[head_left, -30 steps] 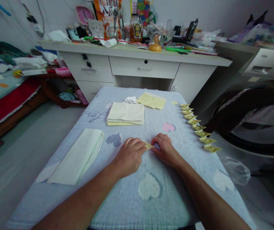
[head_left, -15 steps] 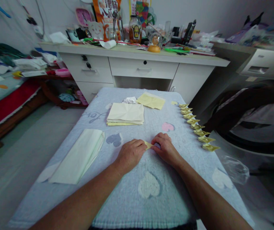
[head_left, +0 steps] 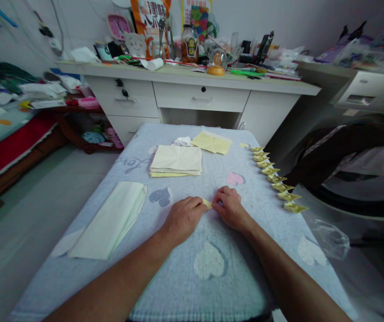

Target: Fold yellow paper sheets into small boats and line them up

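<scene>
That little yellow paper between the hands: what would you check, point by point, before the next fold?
1. Both hands on the yellow paper: ok; left hand and right hand pinch it from either side.
2. Paper resting on the towel: ok.
3. Crease lined up: cannot tell, the fingers hide most of it.
4. Row of folded pieces clear of the hands: ok.
5. Stack of sheets nearby: ok.

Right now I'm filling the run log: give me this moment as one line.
left hand: pinching yellow paper piece | right hand: pinching same piece | surface: blue towel | nearby: row of folded pieces, paper stack
</scene>
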Demonstrator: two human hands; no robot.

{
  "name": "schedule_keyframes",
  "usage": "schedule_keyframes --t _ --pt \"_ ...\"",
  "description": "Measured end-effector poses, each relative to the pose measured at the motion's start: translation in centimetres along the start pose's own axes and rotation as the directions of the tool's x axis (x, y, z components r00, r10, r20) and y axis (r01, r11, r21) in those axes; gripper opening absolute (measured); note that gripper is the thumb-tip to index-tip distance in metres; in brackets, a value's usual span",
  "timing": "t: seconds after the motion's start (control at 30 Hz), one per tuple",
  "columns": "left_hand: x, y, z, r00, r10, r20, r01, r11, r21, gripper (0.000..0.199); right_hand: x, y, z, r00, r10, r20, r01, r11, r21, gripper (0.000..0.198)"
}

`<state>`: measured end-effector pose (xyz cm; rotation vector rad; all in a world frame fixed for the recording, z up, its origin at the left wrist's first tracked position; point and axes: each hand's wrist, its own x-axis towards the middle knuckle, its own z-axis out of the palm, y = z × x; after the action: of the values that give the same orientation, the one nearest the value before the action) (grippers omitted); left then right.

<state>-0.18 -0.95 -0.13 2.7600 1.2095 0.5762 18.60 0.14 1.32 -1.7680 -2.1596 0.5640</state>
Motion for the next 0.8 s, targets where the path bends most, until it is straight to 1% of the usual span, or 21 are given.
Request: schedule_keyframes --t 0.1,0.2,0.33,0.5,0.8 --pt "-0.2 0.0 -0.1 0.999 0.047 -0.01 -0.047 0.999 0.007 0.019 0.1 -0.3 0.1 1.0 0.004 0.005 -0.004 0.999 -0.047 0.015" --pt "-0.4 -0.1 -0.1 0.996 0.089 0.001 -0.089 0.995 0.042 0.02 0.2 -0.4 0.3 1.0 0.011 0.005 -0.01 0.993 -0.118 0.018" --pt "-0.5 -0.1 0.0 0.995 0.092 0.044 -0.095 0.993 0.066 0.019 0.1 -0.5 0.8 1.0 0.007 -0.022 -0.011 0.979 -0.205 0.016" --pt "-0.6 -0.1 0.2 0.995 0.091 0.035 -0.093 0.992 0.081 0.02 -0.1 -0.5 1.4 0.998 -0.012 -0.061 -0.004 0.964 -0.267 0.015" --pt "-0.6 0.1 -0.2 0.993 0.085 0.076 -0.092 0.992 0.084 0.022 -0.2 -0.7 1.1 0.999 -0.038 -0.038 0.024 0.943 -0.331 0.014"
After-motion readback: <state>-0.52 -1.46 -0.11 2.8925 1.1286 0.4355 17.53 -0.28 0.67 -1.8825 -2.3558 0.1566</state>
